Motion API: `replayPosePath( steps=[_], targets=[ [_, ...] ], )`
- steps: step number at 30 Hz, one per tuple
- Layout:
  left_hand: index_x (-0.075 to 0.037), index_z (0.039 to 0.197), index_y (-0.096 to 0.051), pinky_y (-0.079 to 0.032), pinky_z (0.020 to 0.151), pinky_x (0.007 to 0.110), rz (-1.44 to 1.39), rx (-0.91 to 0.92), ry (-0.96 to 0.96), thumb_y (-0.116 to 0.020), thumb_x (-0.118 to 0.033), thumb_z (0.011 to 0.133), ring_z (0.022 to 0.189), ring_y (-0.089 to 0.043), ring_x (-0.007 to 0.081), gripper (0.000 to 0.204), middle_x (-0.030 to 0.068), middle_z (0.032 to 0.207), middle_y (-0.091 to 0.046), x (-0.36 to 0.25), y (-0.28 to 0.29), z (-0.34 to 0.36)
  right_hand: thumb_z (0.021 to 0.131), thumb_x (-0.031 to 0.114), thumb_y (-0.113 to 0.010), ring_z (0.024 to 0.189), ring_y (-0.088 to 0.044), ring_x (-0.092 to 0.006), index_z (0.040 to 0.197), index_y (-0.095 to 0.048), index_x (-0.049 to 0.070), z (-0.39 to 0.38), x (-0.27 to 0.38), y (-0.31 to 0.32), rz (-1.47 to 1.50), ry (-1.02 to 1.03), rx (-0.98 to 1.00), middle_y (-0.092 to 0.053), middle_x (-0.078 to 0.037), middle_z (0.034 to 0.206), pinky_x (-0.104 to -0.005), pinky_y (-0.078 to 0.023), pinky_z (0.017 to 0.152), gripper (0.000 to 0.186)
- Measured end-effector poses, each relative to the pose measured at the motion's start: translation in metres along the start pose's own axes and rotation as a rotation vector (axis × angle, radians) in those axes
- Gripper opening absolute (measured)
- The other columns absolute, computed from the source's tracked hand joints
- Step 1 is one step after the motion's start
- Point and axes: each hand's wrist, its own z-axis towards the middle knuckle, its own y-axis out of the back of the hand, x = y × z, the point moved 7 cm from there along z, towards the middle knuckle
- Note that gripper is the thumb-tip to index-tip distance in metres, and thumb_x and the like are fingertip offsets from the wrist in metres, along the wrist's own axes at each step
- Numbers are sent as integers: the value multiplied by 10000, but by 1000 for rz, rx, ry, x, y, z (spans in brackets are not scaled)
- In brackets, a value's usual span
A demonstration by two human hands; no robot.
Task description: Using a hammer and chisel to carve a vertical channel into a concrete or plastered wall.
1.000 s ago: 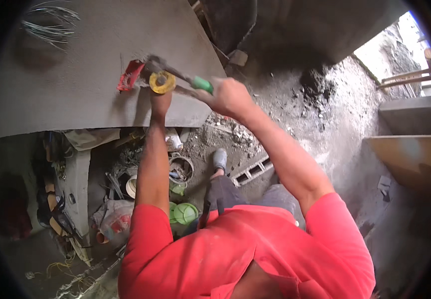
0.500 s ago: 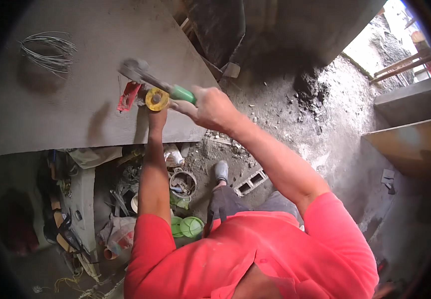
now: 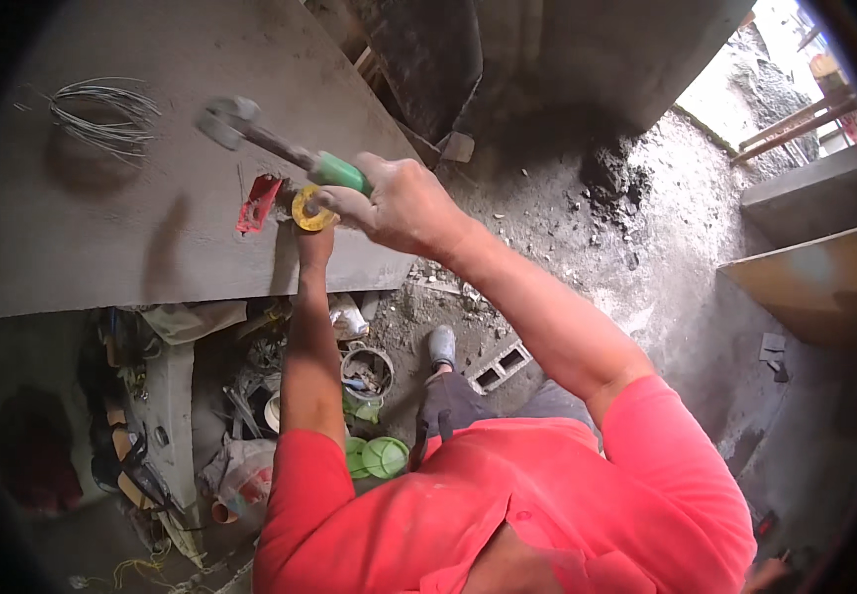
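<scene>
My right hand (image 3: 408, 206) is closed round the green grip of a hammer (image 3: 272, 148), whose grey head is raised up and to the left. Below that grip, my left hand (image 3: 315, 244) is closed on a chisel with a round yellow hand guard (image 3: 302, 220). The guard hides most of the left fingers, and the chisel's tip is out of sight. Just left of the guard, a red electrical box (image 3: 259, 204) is set in the grey plastered surface (image 3: 82, 238). My right thumb overlaps the guard in the picture; whether they touch I cannot tell.
A coil of thin wire (image 3: 106, 117) sticks out at the upper left. Below are a bucket (image 3: 367, 372) with debris, green plastic lids (image 3: 386, 457) and bags. A hollow concrete block (image 3: 499, 366) lies by my feet. Rubble (image 3: 618, 183) covers part of the floor.
The hammer head has swung up and left, away from the chisel, and my right hand has shifted slightly with it. The left hand keeps its hold on the chisel.
</scene>
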Motion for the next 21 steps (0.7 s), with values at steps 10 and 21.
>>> replayPosePath(
  steps=[10,21],
  targets=[
    [-26,1257,-569,-462,1021,405,-264,-52,-48,-726,-96,857,1153,-619,251,436,112,1230,-654,50,-1,-9,912,584,-585,849,-670,-430,935,-668,28,-19,-80,-48,-218,-169,191,-693,-242,852,-521,-531,769,563],
    [-28,1098,-657,-530,889,348,-301,-12,-67,-727,39,801,983,-667,164,313,41,1041,-696,20,-1,4,874,544,-648,860,-680,-412,947,-670,13,-30,-110,-62,-284,-235,285,-683,-262,858,-484,-540,756,536]
  ],
)
